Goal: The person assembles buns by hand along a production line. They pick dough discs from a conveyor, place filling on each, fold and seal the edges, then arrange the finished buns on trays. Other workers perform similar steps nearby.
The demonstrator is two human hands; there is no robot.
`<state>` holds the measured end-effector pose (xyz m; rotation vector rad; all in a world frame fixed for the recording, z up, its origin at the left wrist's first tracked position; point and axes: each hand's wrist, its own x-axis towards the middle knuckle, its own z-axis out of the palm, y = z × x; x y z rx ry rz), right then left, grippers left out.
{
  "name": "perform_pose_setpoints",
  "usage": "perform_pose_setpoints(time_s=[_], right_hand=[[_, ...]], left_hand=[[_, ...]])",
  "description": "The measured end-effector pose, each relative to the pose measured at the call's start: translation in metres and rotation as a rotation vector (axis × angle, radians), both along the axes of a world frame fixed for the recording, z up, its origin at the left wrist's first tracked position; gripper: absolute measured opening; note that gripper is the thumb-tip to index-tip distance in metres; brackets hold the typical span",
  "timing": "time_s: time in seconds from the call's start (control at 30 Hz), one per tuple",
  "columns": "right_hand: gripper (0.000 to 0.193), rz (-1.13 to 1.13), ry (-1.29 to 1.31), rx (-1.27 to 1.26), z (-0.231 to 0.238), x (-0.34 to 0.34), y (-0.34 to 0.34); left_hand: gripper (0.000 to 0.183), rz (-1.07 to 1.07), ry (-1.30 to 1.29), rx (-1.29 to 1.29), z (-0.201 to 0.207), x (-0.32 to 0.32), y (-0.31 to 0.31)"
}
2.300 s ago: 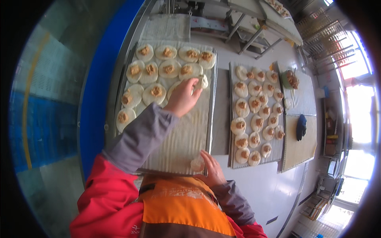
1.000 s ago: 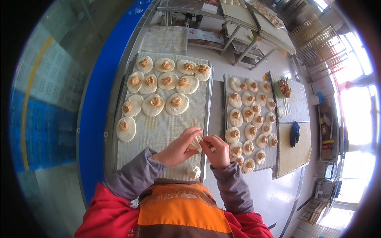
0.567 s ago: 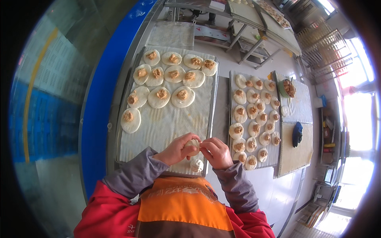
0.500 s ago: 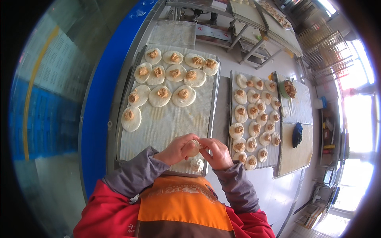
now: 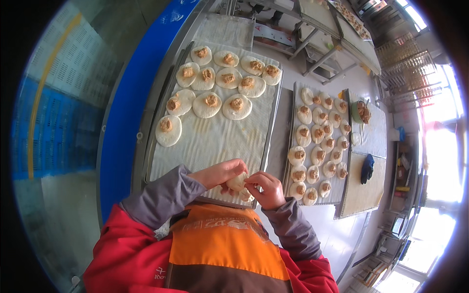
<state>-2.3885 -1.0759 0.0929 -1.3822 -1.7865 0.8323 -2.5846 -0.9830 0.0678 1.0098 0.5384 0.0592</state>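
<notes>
A pale filled bun (image 5: 237, 183) sits in my left hand (image 5: 219, 174), whose fingers curl under it with the thumb on top. The thumb and fingers of my right hand (image 5: 267, 189) pinch at the bun's right edge. Just below, a pleated bun (image 5: 245, 196) rests near the tray's front edge, partly covered by my hands. Beyond them, on the cloth-lined tray (image 5: 210, 146), lie several flat dough rounds (image 5: 207, 105), each topped with a lump of brown filling (image 5: 237, 103).
To the right, a second tray (image 5: 332, 195) carries rows of filled dough rounds. Past it stand a green bowl of filling (image 5: 362, 112) and a dark blue glove-like item (image 5: 367, 169) on boards. A blue strip (image 5: 128, 107) borders the left side. Metal tables (image 5: 322, 63) stand farther off.
The view has shifted slightly, so the trays appear farther right and higher. Both hands stay on the bun, and its gathered edge has turned a little between my fingers.
</notes>
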Motion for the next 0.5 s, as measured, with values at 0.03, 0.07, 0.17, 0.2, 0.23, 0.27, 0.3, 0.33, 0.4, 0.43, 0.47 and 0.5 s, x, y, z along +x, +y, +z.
perform_pose_setpoints(time_s=[0.03,0.07,0.17,0.2,0.23,0.27,0.3,0.33,0.4,0.43,0.47,0.5], right_hand=[[0.014,-0.039,0.031,-0.036,-0.003,-0.003,-0.002],[0.014,-0.059,0.078,-0.069,-0.005,-0.005,-0.003],[0.012,-0.052,0.01,-0.032,-0.007,-0.01,-0.004],[0.012,-0.034,0.0,-0.028,-0.007,-0.011,-0.004],[0.013,-0.003,-0.045,0.01,-0.005,-0.012,-0.004],[0.014,0.028,-0.085,0.036,-0.003,-0.012,-0.004],[0.015,0.039,-0.111,0.055,-0.001,-0.013,-0.004],[0.017,0.052,-0.087,0.034,0.002,-0.014,-0.004],[0.02,0.063,0.004,-0.018,0.007,-0.015,-0.003],[0.019,0.098,-0.029,0.034,0.008,-0.015,-0.003],[0.019,0.173,-0.046,0.082,0.01,-0.015,-0.003],[0.019,0.231,-0.067,0.107,0.01,-0.015,-0.003]], left_hand=[[0.066,0.061,-0.024,-0.024,0.0,-0.001,-0.006],[0.064,0.13,-0.024,-0.035,-0.002,-0.002,-0.012],[0.063,0.175,0.053,0.031,-0.01,-0.003,-0.025],[0.063,0.165,0.092,0.07,-0.012,-0.003,-0.026],[0.064,0.132,0.099,0.035,-0.014,-0.004,-0.025],[0.066,0.099,0.105,0.0,-0.015,-0.005,-0.024],[0.067,0.069,0.111,-0.036,-0.015,-0.006,-0.022],[0.069,0.035,0.104,-0.069,-0.014,-0.007,-0.019],[0.073,-0.032,0.114,-0.116,-0.01,-0.009,-0.015],[0.074,-0.047,0.129,-0.16,-0.007,-0.009,-0.015],[0.075,-0.05,0.165,-0.191,-0.004,-0.009,-0.015],[0.076,-0.065,0.193,-0.229,-0.003,-0.009,-0.015]])
